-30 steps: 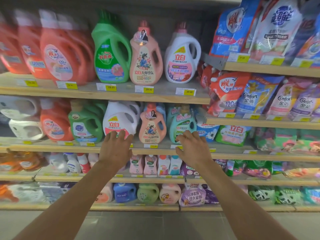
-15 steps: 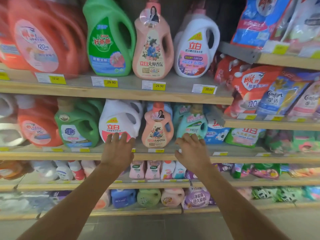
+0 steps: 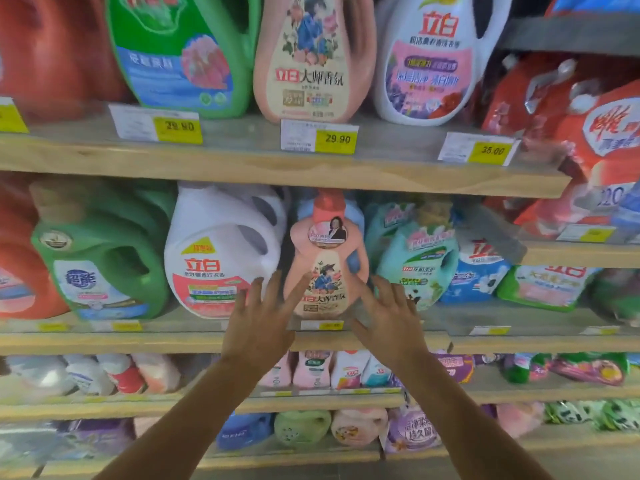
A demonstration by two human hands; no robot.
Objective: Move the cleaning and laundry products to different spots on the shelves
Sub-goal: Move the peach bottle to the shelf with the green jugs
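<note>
On the upper shelf (image 3: 242,168), a red-orange jug (image 3: 52,53), a green detergent jug (image 3: 180,53), a tall pink bottle (image 3: 311,64) and a white jug with a pink label (image 3: 433,64) are seen standing upright in 1 row. Yellow price tags (image 3: 336,138) reading 29.90, 29.90 and 35.00 are fixed along the shelf edge below them. Red pouches (image 3: 588,126) are stacked further right.

On the middle shelf (image 3: 138,341), an orange jug (image 3: 20,271) is cut off by the left edge. A green jug (image 3: 104,258) is placed beside it, and then a white jug with a red label (image 3: 221,258).

The left hand (image 3: 259,323) is raised in front of this shelf with its fingers straight and spread wide, and nothing is held. Its forefinger is laid across the lower left of the small pink bottle (image 3: 325,265); whether contact is made cannot be told.

The small pink bottle is stood upright at the front of the middle shelf, between the white jug and a teal jug (image 3: 415,258), with both hands flanking it.

The right hand (image 3: 388,320) is likewise spread wide and nothing is gripped. Its fingertips (image 3: 381,285) are seen just beside the bottle's right edge, in front of the teal jug.

Further right, a blue-and-white pouch (image 3: 481,275) and a green pouch (image 3: 547,285) are set on the same level. Smaller bottles are lined up on the 2 lower shelves, though blurred.
</note>
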